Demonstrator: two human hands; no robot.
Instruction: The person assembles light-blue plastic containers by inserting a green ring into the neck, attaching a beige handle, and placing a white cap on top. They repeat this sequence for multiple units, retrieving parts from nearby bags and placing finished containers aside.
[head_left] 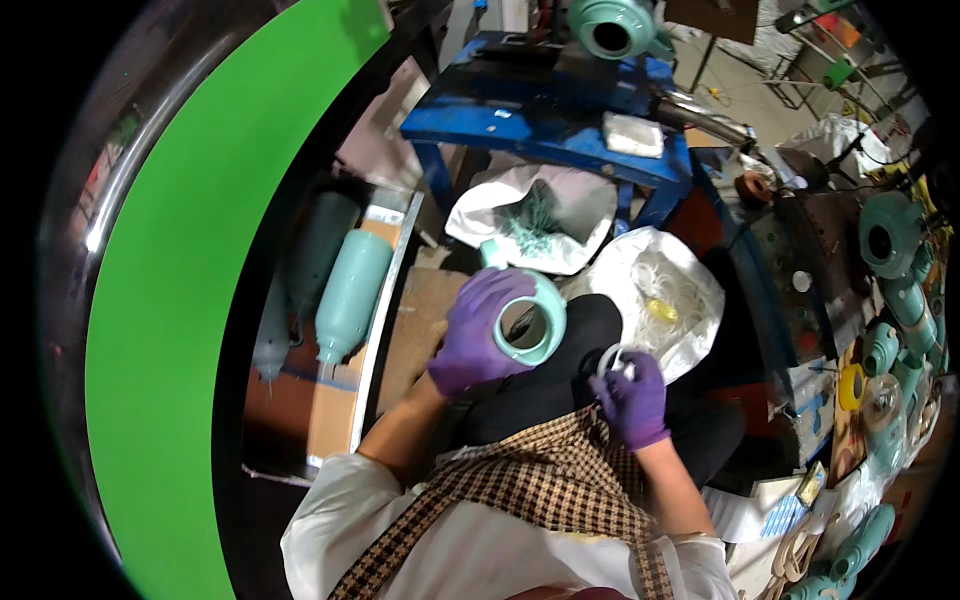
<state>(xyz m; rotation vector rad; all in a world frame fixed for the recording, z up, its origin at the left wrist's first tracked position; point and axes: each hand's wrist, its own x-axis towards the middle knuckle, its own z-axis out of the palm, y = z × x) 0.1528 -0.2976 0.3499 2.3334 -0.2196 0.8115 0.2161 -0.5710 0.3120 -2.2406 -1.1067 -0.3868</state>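
My left hand (478, 335), in a purple glove, is closed round a pale teal hollow plastic housing (546, 345). Its round opening faces up toward me, and a narrower stub sticks out at the far side. To the right, above my knee, my right hand (636, 402), gloved in purple too, pinches a white ring (608, 358). Ring and housing are apart. Just beyond my right hand lies an open white sack (700, 285) of pale rings or strips with a small yellow piece among them.
Bottle-shaped teal parts (355, 290) lie in a tray at left, beside a green belt (160, 400). Ahead is a blue metal table (560, 130) with a teal housing on it; below, a white sack (480, 215) holds green pieces. More teal parts (885, 350) crowd the right.
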